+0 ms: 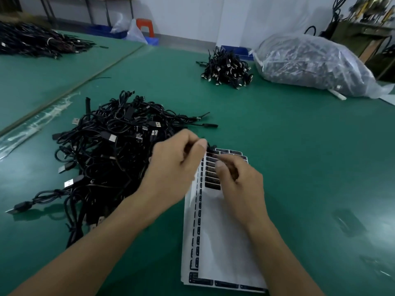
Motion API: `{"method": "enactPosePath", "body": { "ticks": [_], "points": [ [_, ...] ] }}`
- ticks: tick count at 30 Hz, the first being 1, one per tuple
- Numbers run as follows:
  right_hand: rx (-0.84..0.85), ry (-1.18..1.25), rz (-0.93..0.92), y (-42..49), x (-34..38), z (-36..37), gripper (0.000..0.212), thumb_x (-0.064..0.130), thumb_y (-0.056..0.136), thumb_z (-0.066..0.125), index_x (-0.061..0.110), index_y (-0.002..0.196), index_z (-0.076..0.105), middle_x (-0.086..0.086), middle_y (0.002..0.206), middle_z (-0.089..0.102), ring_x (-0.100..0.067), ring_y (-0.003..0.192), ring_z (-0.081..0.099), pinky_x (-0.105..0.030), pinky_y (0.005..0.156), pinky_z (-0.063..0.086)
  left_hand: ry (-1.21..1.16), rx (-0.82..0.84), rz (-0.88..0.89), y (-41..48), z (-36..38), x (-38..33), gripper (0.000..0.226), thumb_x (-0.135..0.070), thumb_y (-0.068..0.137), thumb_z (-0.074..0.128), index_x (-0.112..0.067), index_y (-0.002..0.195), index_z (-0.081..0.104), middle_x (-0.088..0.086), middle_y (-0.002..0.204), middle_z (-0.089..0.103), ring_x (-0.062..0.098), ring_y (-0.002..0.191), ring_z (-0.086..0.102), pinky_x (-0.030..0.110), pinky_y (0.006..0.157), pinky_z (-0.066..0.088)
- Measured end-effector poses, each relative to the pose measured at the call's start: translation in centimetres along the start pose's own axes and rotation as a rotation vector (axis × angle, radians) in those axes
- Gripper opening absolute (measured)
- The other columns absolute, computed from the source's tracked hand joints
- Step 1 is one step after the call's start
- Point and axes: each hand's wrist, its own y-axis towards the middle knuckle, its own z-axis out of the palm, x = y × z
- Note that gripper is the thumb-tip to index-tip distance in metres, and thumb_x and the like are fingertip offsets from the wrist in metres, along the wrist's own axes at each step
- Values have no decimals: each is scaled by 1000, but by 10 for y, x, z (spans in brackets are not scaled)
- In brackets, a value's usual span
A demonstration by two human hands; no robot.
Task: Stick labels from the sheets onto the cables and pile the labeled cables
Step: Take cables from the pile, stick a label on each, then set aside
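Labelling in hand: over the label sheet's [224,242] far end the left hand [177,165] pinches a cable [210,147] by thumb and forefinger, the right hand's [241,182] fingers curl onto remaining labels [211,178], grip indeterminate; next, presumably, a peeled label wrapped squarely round it.

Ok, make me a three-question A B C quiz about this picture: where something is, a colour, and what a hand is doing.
1. Where is the big cable pile? A) left of the label sheets B) right of them C) on top of them
2. What colour is the table? A) red B) green C) yellow
3. What is the left hand doing? A) lying flat B) waving C) pinching a cable end
Answers: 1 A, the pile lies left of the sheets; 2 B, the top is green; 3 C, its fingers curl round the black end.
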Motion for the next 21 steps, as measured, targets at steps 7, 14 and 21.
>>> {"method": "enactPosePath", "body": {
  "ticks": [7, 14, 21],
  "points": [
    [26, 217, 89, -3, -9, -3, 64, 8, 92, 66, 39, 144, 46, 11, 85, 68, 1, 72, 64, -11, 65, 50, -260, 170, -106, -3, 18, 14, 25, -14, 103, 52, -10, 81, 63, 3, 73, 70, 26, 70, 66, 35, 64, 57],
    [1, -116, 24, -5, -5, -1, 42, 14, 91, 70, 26, 130, 63, 13, 99, 57, 2, 86, 55, -5, 76, 41, -624, 219, -341, -6, 5, 14, 30, -21, 81, 48, -25, 53, 58, 10, 92, 75, 16, 92, 71, 25, 79, 58],
    [-51, -411, 23, -8, -3, -5, 53, 26, 92, 67, 32, 142, 51, 9, 111, 40, -7, 104, 30, -21, 93, 23, -956, 177, -525, -2, -6, 16, 39, -17, 89, 47, -23, 51, 52, -2, 81, 68, 10, 77, 63, 33, 83, 44]
  ]
}}
